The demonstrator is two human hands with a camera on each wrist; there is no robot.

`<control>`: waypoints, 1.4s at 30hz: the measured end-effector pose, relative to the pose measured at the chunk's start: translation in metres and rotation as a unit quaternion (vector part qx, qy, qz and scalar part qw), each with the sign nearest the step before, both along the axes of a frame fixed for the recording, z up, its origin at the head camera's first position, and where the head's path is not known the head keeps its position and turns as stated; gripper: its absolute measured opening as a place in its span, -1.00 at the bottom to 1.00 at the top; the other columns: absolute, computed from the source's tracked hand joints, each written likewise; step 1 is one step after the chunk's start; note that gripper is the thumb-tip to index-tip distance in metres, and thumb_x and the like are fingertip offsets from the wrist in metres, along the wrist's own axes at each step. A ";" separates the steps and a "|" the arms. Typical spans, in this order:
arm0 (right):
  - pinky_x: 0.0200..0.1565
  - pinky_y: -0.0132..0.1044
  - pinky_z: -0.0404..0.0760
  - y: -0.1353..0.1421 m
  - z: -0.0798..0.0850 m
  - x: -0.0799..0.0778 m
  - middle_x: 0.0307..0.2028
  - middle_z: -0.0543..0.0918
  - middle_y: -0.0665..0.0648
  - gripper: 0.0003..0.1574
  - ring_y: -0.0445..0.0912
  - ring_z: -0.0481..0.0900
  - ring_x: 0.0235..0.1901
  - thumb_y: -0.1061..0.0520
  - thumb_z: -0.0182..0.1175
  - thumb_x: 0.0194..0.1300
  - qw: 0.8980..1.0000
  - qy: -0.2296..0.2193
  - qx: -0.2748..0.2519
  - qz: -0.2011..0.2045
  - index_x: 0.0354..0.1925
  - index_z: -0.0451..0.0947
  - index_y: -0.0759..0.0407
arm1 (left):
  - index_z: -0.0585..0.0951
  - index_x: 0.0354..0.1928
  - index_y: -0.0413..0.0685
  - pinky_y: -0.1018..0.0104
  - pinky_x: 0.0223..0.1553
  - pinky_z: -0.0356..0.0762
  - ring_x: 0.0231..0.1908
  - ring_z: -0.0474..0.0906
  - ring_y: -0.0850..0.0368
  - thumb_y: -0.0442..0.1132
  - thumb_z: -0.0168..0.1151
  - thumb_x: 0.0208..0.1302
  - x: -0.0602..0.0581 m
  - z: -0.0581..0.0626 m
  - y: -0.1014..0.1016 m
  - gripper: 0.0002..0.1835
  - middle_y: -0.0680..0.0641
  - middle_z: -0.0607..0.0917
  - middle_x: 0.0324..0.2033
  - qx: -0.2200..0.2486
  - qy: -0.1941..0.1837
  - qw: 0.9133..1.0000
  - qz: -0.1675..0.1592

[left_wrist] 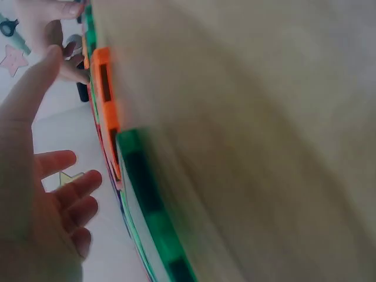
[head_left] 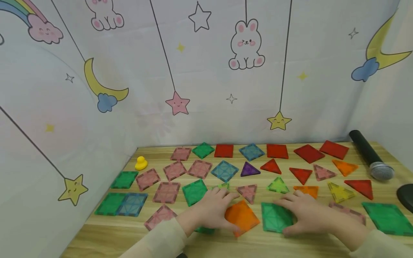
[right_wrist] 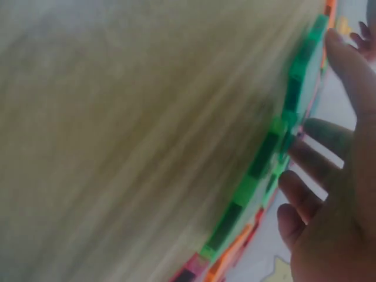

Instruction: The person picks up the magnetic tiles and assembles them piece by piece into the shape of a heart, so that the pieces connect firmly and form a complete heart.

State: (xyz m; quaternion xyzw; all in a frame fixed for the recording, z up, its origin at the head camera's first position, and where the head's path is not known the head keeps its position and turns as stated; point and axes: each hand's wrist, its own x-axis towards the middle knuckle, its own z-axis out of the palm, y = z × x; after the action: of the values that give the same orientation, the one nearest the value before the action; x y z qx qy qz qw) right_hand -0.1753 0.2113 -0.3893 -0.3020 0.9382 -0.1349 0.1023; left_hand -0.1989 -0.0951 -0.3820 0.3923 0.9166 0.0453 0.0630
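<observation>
In the head view my left hand (head_left: pixel 211 209) hovers palm down at the left side of an orange square tile (head_left: pixel 245 216), thumb over its near edge. A green square tile (head_left: pixel 205 230) shows partly from beneath that hand. The left wrist view shows its fingers (left_wrist: pixel 76 191) spread and holding nothing. My right hand (head_left: pixel 311 215) reaches over the right side of another green square tile (head_left: pixel 272 216), covering part of it. Loosely bent fingers (right_wrist: pixel 299 194) with nothing between them appear in the right wrist view. The orange and green tiles lie side by side, a small gap between them.
Several translucent square and triangle tiles lie in rows beyond the hands, including a red square (head_left: pixel 224 151) and purple triangle (head_left: pixel 250 169). A yellow duck (head_left: pixel 141 163) stands back left. A microphone (head_left: pixel 371 156) lies back right, near a dark round object (head_left: pixel 406 196). A printed curtain (head_left: pixel 209 79) hangs behind.
</observation>
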 end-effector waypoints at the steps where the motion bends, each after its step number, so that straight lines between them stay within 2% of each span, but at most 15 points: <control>1: -0.07 0.17 0.36 -0.001 -0.001 0.000 0.09 0.44 0.09 0.02 0.07 0.33 -0.01 -0.53 0.22 -0.08 1.000 -0.002 0.002 0.002 0.24 0.41 -0.02 | 0.30 0.34 0.15 0.18 -0.03 0.31 -0.02 0.32 0.12 0.49 0.13 -0.04 0.001 -0.001 0.001 -0.06 0.05 0.45 0.06 -0.006 -0.001 1.000 -0.003; 6: -0.11 0.12 0.37 -0.003 -0.003 0.000 0.09 0.44 0.07 -0.03 0.02 0.31 -0.04 -0.48 0.27 -0.08 1.000 0.001 -0.004 0.014 0.21 0.43 -0.03 | 0.40 0.27 0.17 0.28 -0.11 0.27 -0.11 0.28 0.21 0.45 0.19 -0.05 0.005 -0.002 0.003 -0.14 0.14 0.43 -0.04 -0.037 0.007 0.999 -0.028; 9: -0.14 0.08 0.37 -0.004 -0.004 0.000 0.07 0.44 0.03 -0.06 0.01 0.31 -0.06 -0.47 0.26 -0.07 0.999 0.006 -0.015 0.032 0.20 0.44 -0.05 | 0.44 0.25 0.18 0.29 -0.09 0.27 -0.10 0.28 0.23 0.36 0.26 -0.02 0.006 -0.002 0.001 -0.21 0.15 0.42 -0.02 -0.039 0.002 0.998 -0.054; 14: -0.14 0.00 0.38 -0.006 -0.005 0.003 0.04 0.43 -0.03 -0.09 -0.03 0.30 -0.08 -0.48 0.25 -0.06 0.998 0.019 -0.027 0.051 0.20 0.45 -0.09 | 0.38 0.28 0.30 0.20 0.01 0.25 -0.01 0.27 0.22 0.36 0.27 -0.03 0.006 -0.002 0.001 -0.21 0.19 0.40 0.08 -0.030 -0.044 0.995 -0.080; 19: -0.03 0.12 0.36 -0.012 -0.006 0.006 0.05 0.44 -0.02 -0.08 0.02 0.34 0.00 -0.49 0.25 -0.08 0.998 0.026 -0.022 0.050 0.18 0.45 -0.11 | 0.38 0.27 0.35 0.18 0.03 0.23 0.03 0.27 0.22 0.40 0.24 -0.03 0.004 -0.002 0.003 -0.21 0.22 0.40 0.12 -0.023 -0.056 0.994 -0.093; 23: -0.04 0.14 0.35 -0.015 -0.006 0.007 0.04 0.44 0.02 -0.08 0.05 0.36 -0.02 -0.49 0.25 -0.08 0.998 0.039 -0.022 0.054 0.17 0.46 -0.08 | 0.40 0.25 0.30 0.15 0.03 0.24 0.04 0.28 0.21 0.39 0.24 -0.02 0.002 -0.001 -0.008 -0.23 0.20 0.42 0.12 -0.004 -0.058 0.995 -0.080; 29: -0.05 0.09 0.37 -0.011 -0.007 0.009 0.03 0.42 -0.01 -0.07 0.00 0.32 -0.04 -0.51 0.24 -0.09 0.998 0.038 -0.013 0.048 0.17 0.45 -0.09 | 0.43 0.22 0.24 0.04 0.03 0.24 -0.03 0.27 0.18 0.30 0.36 -0.08 -0.003 0.007 -0.043 -0.22 0.17 0.42 0.09 0.011 -0.091 0.996 -0.018; 32: -0.05 0.06 0.38 -0.010 -0.008 0.010 0.01 0.43 -0.07 -0.10 -0.03 0.32 -0.04 -0.51 0.24 -0.09 0.997 0.043 -0.014 0.054 0.16 0.45 -0.13 | 0.46 0.15 0.23 0.00 0.06 0.22 -0.05 0.24 0.18 0.21 0.41 -0.07 -0.005 0.011 -0.058 -0.31 0.17 0.41 0.07 0.010 -0.110 0.994 -0.001; 34: -0.06 0.03 0.39 -0.011 -0.009 0.011 0.00 0.43 -0.11 -0.13 -0.05 0.31 -0.05 -0.51 0.23 -0.07 0.997 0.041 -0.015 0.062 0.16 0.45 -0.18 | 0.48 0.08 0.23 -0.02 0.06 0.22 -0.05 0.22 0.18 0.15 0.43 -0.05 -0.006 0.012 -0.065 -0.39 0.16 0.41 0.05 0.005 -0.109 0.994 0.005; 38: -0.06 -0.02 0.42 -0.016 -0.008 0.015 0.01 0.42 -0.16 -0.16 -0.09 0.30 -0.04 -0.52 0.21 -0.06 0.997 0.008 -0.015 0.069 0.16 0.41 -0.26 | 0.51 0.00 0.25 0.08 -0.03 0.22 -0.09 0.21 0.19 0.07 0.42 0.00 -0.007 0.010 -0.071 -0.51 0.15 0.43 0.05 -0.004 -0.095 0.995 0.008; 42: -0.06 -0.04 0.44 -0.023 -0.009 0.019 0.02 0.42 -0.19 -0.15 -0.12 0.30 -0.04 -0.54 0.19 -0.07 0.997 -0.007 -0.018 0.080 0.17 0.39 -0.30 | 0.53 -0.01 0.26 0.16 -0.06 0.23 -0.10 0.24 0.19 0.09 0.41 0.01 -0.008 0.004 -0.067 -0.53 0.18 0.46 0.00 -0.012 -0.084 0.996 0.011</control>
State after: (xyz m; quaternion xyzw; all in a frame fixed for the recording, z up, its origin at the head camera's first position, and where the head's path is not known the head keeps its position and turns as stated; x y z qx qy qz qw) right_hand -0.1562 0.1887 -0.3984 -0.3770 0.9077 -0.1453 0.1134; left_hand -0.2065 -0.1625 -0.3783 0.3760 0.9129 0.0676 0.1439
